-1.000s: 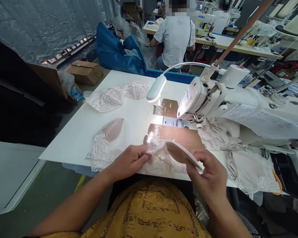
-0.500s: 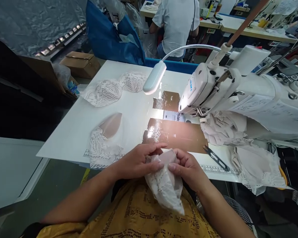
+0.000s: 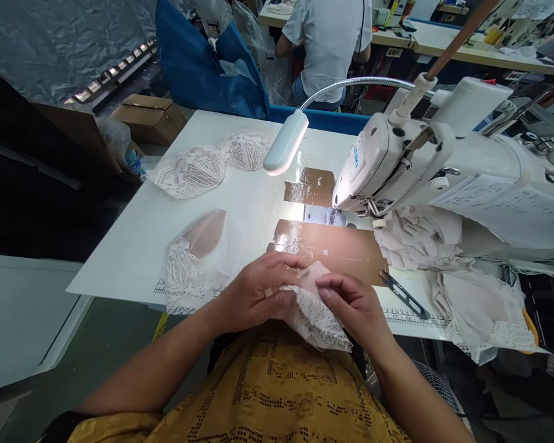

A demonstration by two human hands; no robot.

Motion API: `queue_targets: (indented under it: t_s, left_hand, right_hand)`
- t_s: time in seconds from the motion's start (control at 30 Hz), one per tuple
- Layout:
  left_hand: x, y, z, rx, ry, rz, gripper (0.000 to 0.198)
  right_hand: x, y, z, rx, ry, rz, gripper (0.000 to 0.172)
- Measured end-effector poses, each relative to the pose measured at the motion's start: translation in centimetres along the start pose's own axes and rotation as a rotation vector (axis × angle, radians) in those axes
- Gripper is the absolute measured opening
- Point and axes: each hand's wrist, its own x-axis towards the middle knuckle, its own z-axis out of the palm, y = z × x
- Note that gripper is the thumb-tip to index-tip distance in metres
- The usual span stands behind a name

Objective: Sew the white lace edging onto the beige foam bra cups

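Observation:
A white lace bra cup piece (image 3: 314,317) with a pale pink lining is gripped at the table's front edge. My left hand (image 3: 268,292) is closed on its left side, thumb on top. My right hand (image 3: 351,301) pinches its upper right edge between thumb and fingers. Left of my hands lies another lace piece (image 3: 189,271) with a beige cup lining (image 3: 207,234). Farther back, joined lace bra cups (image 3: 200,171) rest on the white table (image 3: 133,246). Thread snips (image 3: 404,295) lie right of my right hand.
A white sewing machine (image 3: 383,160) stands at the right, under a bent lamp (image 3: 286,143). Brown tape (image 3: 332,249) covers part of the table. Lace pieces (image 3: 484,301) are piled at the right edge. Beyond a blue cloth bag (image 3: 212,74), a person (image 3: 327,49) sits facing away.
The lace piece has been raised and turned, so its hanging end now points right and more lace shows. Both hands have moved slightly upward with it.

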Motion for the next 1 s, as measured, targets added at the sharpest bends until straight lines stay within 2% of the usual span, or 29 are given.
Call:
queue_targets:
  t_s: [0.1,0.27,0.43,0.53,0.63,0.73,0.8,0.87,0.93,1.0]
  left_hand:
    - [0.3,0.9,-0.2,-0.169,-0.034,-0.099,0.027]
    - [0.6,-0.2,1.5,-0.162,0.07,-0.242,0.035]
    - [0.7,-0.9,2.8,-0.153,0.305,-0.288,0.041]
    - [0.8,-0.8,3.0,-0.143,0.355,-0.318,0.042]
    - [1.1,-1.0,3.0,-0.116,0.293,-0.3,0.043]
    - [1.3,-1.5,2.7,-0.275,0.239,-0.381,0.042]
    - [1.2,-1.7,2.3,-0.541,0.328,-0.492,0.039]
    - [0.9,-1.7,2.0,-0.82,0.414,-0.544,0.04]
    - [0.3,-1.4,2.1,-1.008,0.362,-0.532,0.048]
    - [-0.2,-0.9,2.7,-1.092,0.25,-0.536,0.053]
  right_hand:
    - [0.2,-0.3,-0.2,0.011,-0.022,-0.002,0.019]
    - [0.6,-0.6,0.0,0.2,-0.108,0.09,0.027]
    - [0.8,0.7,0.0,0.446,-0.147,0.195,0.049]
    - [0.6,0.8,-0.1,0.449,-0.254,0.208,0.044]
    - [0.4,0.3,0.1,0.371,-0.297,0.223,0.028]
    - [0.3,-0.2,0.2,0.362,-0.2,0.236,0.028]
    - [0.2,-0.2,0.2,0.407,-0.056,0.251,0.031]
    - [0.2,0.0,0.2,0.435,0.08,0.241,0.033]
    - [0.3,0.2,0.2,0.389,0.129,0.182,0.034]
    - [0.6,0.2,0.2,0.286,0.081,0.109,0.03]
